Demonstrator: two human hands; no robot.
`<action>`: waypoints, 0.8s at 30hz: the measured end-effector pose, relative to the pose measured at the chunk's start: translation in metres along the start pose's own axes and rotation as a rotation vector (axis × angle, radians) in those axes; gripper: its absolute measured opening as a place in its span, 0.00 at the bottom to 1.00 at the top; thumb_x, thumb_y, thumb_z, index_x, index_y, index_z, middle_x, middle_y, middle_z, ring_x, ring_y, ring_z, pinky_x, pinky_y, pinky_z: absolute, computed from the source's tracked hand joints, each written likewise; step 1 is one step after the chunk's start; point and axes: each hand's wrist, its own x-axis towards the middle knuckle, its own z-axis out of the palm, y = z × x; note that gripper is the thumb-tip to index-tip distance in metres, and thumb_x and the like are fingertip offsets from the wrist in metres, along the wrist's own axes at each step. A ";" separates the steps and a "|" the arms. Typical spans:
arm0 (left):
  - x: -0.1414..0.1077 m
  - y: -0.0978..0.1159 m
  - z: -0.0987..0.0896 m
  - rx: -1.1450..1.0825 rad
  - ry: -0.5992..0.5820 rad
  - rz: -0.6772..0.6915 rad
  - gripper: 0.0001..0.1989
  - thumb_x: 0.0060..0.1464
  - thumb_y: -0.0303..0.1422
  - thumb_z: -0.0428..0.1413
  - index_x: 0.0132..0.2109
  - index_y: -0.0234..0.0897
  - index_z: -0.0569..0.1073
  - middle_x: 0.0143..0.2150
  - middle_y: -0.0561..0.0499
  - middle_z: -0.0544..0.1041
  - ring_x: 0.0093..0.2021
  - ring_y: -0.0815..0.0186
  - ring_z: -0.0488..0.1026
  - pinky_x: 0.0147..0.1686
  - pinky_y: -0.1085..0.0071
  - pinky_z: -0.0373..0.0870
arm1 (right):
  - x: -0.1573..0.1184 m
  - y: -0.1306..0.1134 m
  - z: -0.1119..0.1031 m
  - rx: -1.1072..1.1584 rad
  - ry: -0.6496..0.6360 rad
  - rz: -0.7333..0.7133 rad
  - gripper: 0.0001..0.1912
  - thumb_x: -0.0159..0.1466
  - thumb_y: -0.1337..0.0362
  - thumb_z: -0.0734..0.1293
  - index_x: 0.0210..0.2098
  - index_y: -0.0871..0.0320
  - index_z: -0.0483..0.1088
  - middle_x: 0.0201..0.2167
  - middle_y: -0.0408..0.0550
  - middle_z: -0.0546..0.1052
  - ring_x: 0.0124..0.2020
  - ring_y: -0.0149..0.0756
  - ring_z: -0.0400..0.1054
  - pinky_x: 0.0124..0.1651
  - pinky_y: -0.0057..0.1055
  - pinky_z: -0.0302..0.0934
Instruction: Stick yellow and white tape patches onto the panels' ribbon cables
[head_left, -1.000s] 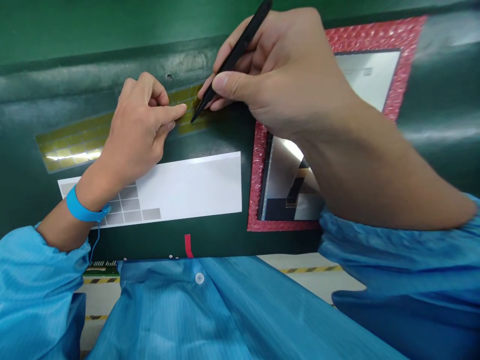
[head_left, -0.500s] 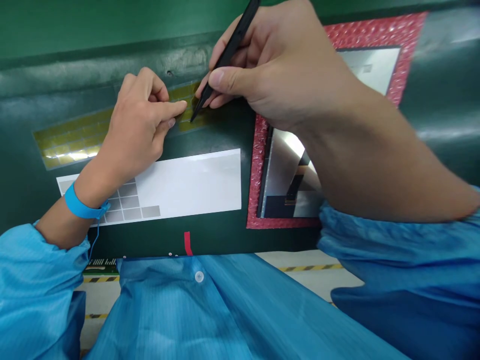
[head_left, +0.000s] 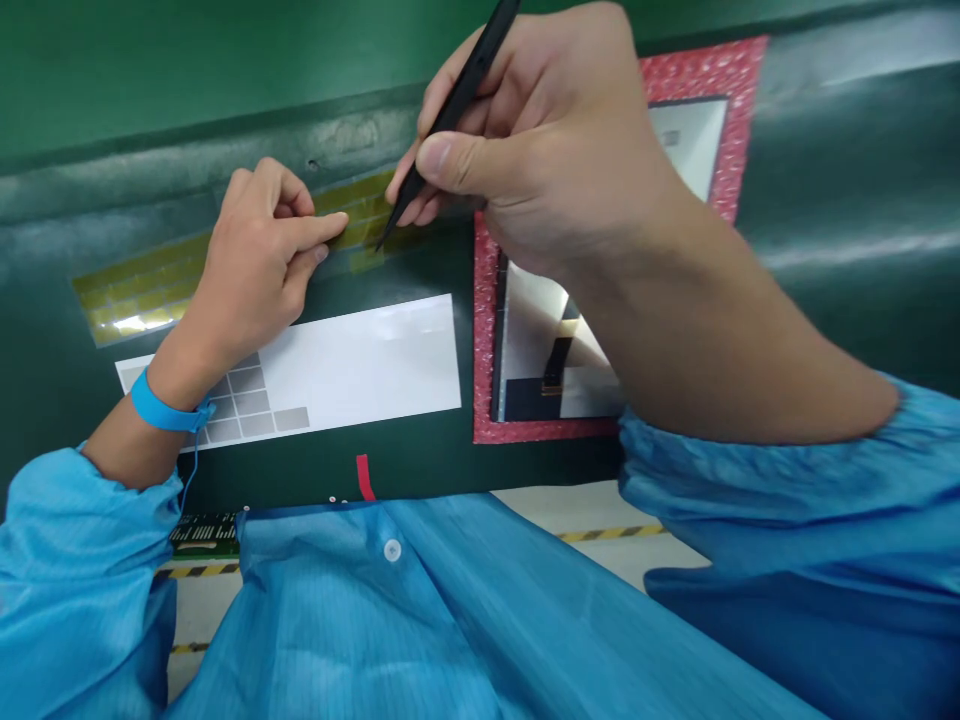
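I get fairly even, moderate light; white glare burns on the yellow strip (head_left: 142, 295), a pale sheen streaks the green table (head_left: 840, 260) at right, and the glossy panel (head_left: 531, 310) throws back a bright patch; the right forearm (head_left: 697, 320) is shadowed underneath, looming large in my wide view.

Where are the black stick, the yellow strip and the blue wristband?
Black stick (head_left: 460, 100): head view, middle of its shaft.
Yellow strip (head_left: 144, 286): head view, its part left of the left hand (head_left: 255, 255).
Blue wristband (head_left: 160, 407): head view, on its band.

1 near, downward head-worn view
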 end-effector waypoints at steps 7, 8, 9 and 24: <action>0.006 -0.009 -0.015 0.067 -0.073 -0.128 0.10 0.68 0.39 0.60 0.54 0.61 0.81 0.53 0.66 0.78 0.51 0.63 0.68 0.55 0.46 0.75 | -0.063 -0.032 -0.051 0.059 0.200 -0.014 0.12 0.56 0.64 0.81 0.32 0.55 0.74 0.29 0.44 0.82 0.27 0.37 0.76 0.26 0.30 0.70; 0.005 -0.006 -0.018 0.096 -0.044 -0.110 0.12 0.68 0.37 0.60 0.54 0.61 0.81 0.53 0.68 0.78 0.50 0.63 0.70 0.53 0.46 0.77 | -0.076 -0.032 -0.060 0.058 0.255 -0.007 0.12 0.56 0.66 0.80 0.33 0.55 0.74 0.29 0.45 0.81 0.26 0.37 0.76 0.25 0.30 0.69; 0.003 -0.002 -0.022 0.127 -0.010 -0.079 0.13 0.67 0.35 0.61 0.54 0.61 0.81 0.52 0.68 0.79 0.50 0.63 0.73 0.51 0.47 0.78 | -0.088 -0.032 -0.068 0.054 0.305 0.014 0.13 0.55 0.67 0.80 0.33 0.55 0.73 0.29 0.46 0.81 0.25 0.38 0.76 0.23 0.29 0.67; -0.042 0.201 0.087 0.030 0.149 0.034 0.18 0.63 0.24 0.61 0.59 0.35 0.78 0.51 0.36 0.81 0.50 0.49 0.77 0.48 0.49 0.78 | -0.154 -0.005 -0.096 0.031 0.343 0.287 0.13 0.58 0.70 0.79 0.34 0.57 0.72 0.28 0.48 0.80 0.21 0.32 0.70 0.21 0.26 0.63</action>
